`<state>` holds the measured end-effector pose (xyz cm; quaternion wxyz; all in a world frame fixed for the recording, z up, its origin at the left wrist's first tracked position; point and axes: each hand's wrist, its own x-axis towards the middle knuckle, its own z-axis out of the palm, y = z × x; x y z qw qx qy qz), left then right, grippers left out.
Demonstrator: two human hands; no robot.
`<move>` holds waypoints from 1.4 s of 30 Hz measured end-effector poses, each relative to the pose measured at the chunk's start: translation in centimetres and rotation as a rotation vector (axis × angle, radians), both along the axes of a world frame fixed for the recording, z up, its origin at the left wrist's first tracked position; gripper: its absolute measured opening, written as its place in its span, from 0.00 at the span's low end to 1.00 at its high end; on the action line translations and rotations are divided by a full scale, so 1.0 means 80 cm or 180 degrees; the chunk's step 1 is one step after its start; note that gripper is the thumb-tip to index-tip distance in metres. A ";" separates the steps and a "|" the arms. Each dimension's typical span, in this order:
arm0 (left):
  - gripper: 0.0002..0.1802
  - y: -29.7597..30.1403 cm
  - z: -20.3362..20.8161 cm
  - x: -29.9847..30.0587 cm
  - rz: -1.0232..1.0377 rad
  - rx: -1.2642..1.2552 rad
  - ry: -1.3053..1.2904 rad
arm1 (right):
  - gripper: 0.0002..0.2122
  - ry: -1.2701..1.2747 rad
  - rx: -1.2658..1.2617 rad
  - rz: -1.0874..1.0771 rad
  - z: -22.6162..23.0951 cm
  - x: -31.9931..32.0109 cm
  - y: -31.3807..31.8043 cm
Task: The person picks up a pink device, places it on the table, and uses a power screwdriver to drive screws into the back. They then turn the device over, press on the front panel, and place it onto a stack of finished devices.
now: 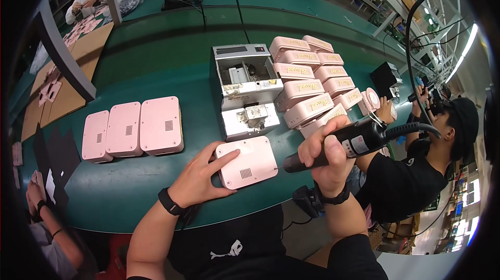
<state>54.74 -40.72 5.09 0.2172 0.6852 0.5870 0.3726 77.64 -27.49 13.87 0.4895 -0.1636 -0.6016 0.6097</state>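
Several pink parts [50, 91] lie on a cardboard sheet [78, 83] at the upper left of the frame. Below, at the left edge, a co-worker's hand [34, 194] is partly cut off, near black sheets [54, 160]. Three pink cases [123, 129] lie side by side at centre left, vents up, their contents hidden.

At lower centre, the left hand [200, 176] grips a pink case with a slotted vent [247, 163], thumb along its lower edge, index finger across its top. Above it stands a silver metal box [247, 95]; its open upper compartment holds a pale block [239, 75] and a dark round piece. Marks on its front are too small to make out.

Right of that, two rows of pink cases [302, 87] bear gold lettering. The right hand [333, 157] is closed around a black electric screwdriver [354, 142] with a white label; its bit meets the case's right edge, though whether it sits in a screw is unclear. A co-worker in black [403, 181] is at the right, legs mostly hidden.
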 end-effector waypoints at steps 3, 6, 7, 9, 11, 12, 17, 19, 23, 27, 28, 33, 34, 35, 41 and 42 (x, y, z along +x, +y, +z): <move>0.47 0.000 0.000 0.000 0.0016 -0.0022 -0.0053 | 0.11 0.0017 -0.0049 0.0015 -0.001 -0.003 0.002; 0.47 0.000 -0.003 -0.001 0.0022 0.0038 -0.0001 | 0.11 0.0025 -0.0091 0.0040 -0.003 -0.004 0.003; 0.47 0.000 -0.003 -0.001 0.0026 0.0040 -0.0008 | 0.11 0.0028 -0.0112 0.0058 -0.003 -0.004 0.003; 0.47 0.000 -0.001 -0.001 0.0015 0.0019 -0.0032 | 0.11 0.0029 -0.0124 0.0079 -0.003 -0.006 0.004; 0.46 0.000 0.000 -0.003 0.0009 0.0020 -0.0026 | 0.11 -0.0019 -0.0095 0.0071 0.000 -0.009 0.003; 0.47 0.000 -0.001 -0.003 -0.0005 0.0040 -0.0011 | 0.11 -0.0040 -0.0078 0.0068 0.001 -0.011 0.003; 0.48 -0.001 -0.005 -0.003 -0.0046 0.0129 0.0021 | 0.12 -0.0053 0.0011 0.0210 0.007 -0.008 0.004; 0.48 -0.002 -0.005 -0.005 -0.0035 0.0161 0.0035 | 0.11 0.0080 -0.0005 0.0149 0.022 -0.014 0.006; 0.48 -0.001 -0.004 -0.005 -0.0081 0.0045 0.0059 | 0.09 0.0353 0.0063 0.0040 0.051 -0.048 0.020; 0.48 -0.002 -0.003 -0.006 -0.0109 0.0036 0.0016 | 0.07 0.0339 0.0252 -0.0067 0.063 -0.085 0.042; 0.48 -0.003 -0.003 -0.005 -0.0095 0.0044 0.0027 | 0.07 0.0282 0.0319 -0.0101 0.061 -0.091 0.046; 0.48 -0.008 -0.005 -0.005 -0.0024 0.0097 0.0095 | 0.06 0.0073 0.0430 -0.0220 0.044 -0.106 0.063; 0.48 -0.008 -0.006 -0.004 -0.0022 0.0103 0.0116 | 0.06 0.0035 0.0366 -0.0213 0.046 -0.103 0.061; 0.48 -0.007 -0.006 -0.005 -0.0008 0.0105 0.0103 | 0.06 -0.0007 0.0294 -0.0200 0.046 -0.101 0.059; 0.48 -0.007 -0.010 -0.011 -0.0066 0.0132 -0.0032 | 0.10 0.0108 -0.0307 0.0131 0.049 -0.069 -0.001; 0.48 -0.003 -0.010 -0.012 -0.0107 0.0146 -0.0031 | 0.11 0.0126 -0.0271 0.0196 0.048 -0.062 -0.009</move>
